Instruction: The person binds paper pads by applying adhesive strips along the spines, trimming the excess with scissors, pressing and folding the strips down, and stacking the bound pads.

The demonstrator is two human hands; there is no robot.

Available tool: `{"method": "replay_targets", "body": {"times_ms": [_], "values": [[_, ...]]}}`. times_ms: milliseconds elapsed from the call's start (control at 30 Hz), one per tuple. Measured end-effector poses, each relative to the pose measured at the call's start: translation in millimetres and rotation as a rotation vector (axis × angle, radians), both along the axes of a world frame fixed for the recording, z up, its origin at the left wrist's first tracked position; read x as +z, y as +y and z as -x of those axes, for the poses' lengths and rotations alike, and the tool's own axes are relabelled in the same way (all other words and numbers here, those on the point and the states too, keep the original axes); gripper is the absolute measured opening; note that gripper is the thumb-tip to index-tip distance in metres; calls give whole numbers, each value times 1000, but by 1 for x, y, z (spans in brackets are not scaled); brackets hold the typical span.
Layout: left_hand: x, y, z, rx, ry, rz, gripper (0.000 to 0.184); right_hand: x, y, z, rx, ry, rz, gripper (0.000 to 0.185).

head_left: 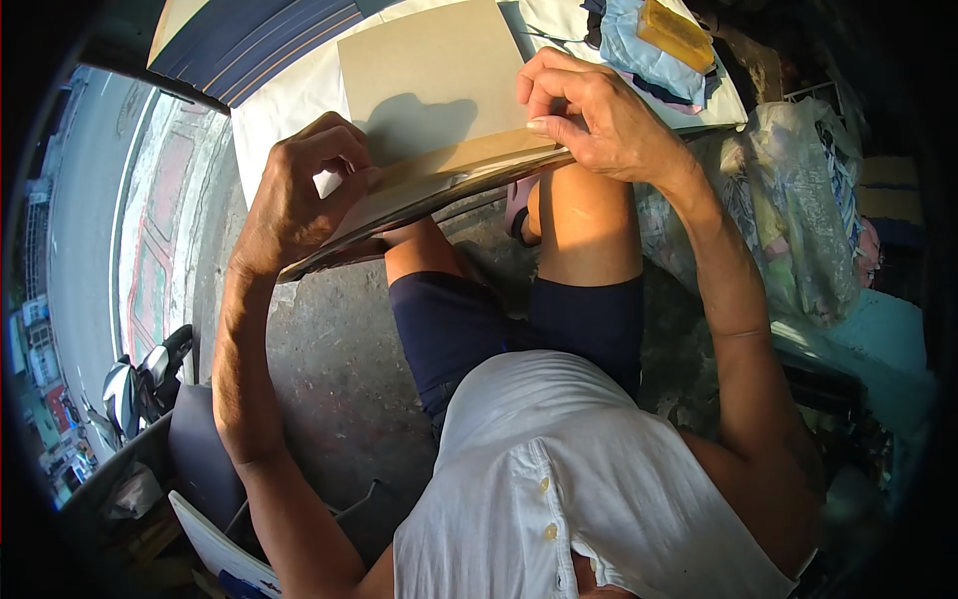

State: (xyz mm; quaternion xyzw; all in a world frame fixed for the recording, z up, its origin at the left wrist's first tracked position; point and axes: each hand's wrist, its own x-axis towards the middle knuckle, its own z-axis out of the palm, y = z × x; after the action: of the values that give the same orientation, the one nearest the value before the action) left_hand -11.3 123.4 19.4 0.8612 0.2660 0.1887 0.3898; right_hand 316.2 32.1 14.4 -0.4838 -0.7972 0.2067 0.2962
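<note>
Left hand (314, 185) pinches the left end of a tan strip (459, 155) along the near edge of a grey-beige board (434, 70); the right hand (584, 110), fingers curled, has its thumb at the other end, its grip unclear. Beneath lies white cloth (284, 112), with a yellow block (676, 33) on light-blue cloth (624, 45) to the right.

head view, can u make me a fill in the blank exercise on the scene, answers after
The dark patch on the plain board, beside the left hand, is a ____. The yellow block rests on light ____ cloth. The plastic bag is nearer the ____ hand than the left one. The shirt is ____, while the shorts are dark.

Missing words: shadow; blue; right; white.
</note>
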Motion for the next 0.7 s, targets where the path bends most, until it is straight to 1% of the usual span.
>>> {"method": "replay_targets", "body": {"times_ms": [133,167,200,233,267,300,333,367,400,433,467,500,567,633,667,700], "values": [[-3,-5,0,18,-7,28,15,-7,1,1,7,-28,-71,15],[-3,-6,0,20,-8,18,15,-6,0,4,-85,148,62,19],[-4,-7,0,77,-53,101,21,-5,-1,5,-177,325,193,24],[-5,-8,-1,132,-100,182,28,-11,2,2,-177,324,177,24],[-11,-2,3,111,-58,144,36,-23,8,-5,-221,246,45,26],[-13,-4,3,106,-61,134,36,-21,9,-6,-268,167,-83,28],[-15,-4,2,252,-90,66,34,-18,3,-11,-388,322,184,25],[-17,-3,2,404,-122,-6,32,-18,-1,-11,-383,320,168,25],[-24,-10,3,531,-190,-194,29,-21,-8,-5,-408,402,-14,24],[-19,-28,1,602,-191,-378,28,-21,-18,3,-433,486,-189,23],[-18,-47,-2,587,-195,-496,27,-19,-34,10,-459,361,-261,23],[-19,-66,-8,573,-198,-613,26,-20,-49,19,-433,278,-321,30],[-27,-100,-26,332,-186,-658,31,-18,-67,38,-337,-6,-541,39],[-35,-116,-40,159,1,-795,42,-27,-70,56,-228,-173,-646,43],[-45,-119,-46,149,-18,-753,47,-22,-75,61,-180,-305,-606,45],[-51,-119,-50,136,-39,-711,53,-17,-75,64,-173,-292,-613,45]]}}
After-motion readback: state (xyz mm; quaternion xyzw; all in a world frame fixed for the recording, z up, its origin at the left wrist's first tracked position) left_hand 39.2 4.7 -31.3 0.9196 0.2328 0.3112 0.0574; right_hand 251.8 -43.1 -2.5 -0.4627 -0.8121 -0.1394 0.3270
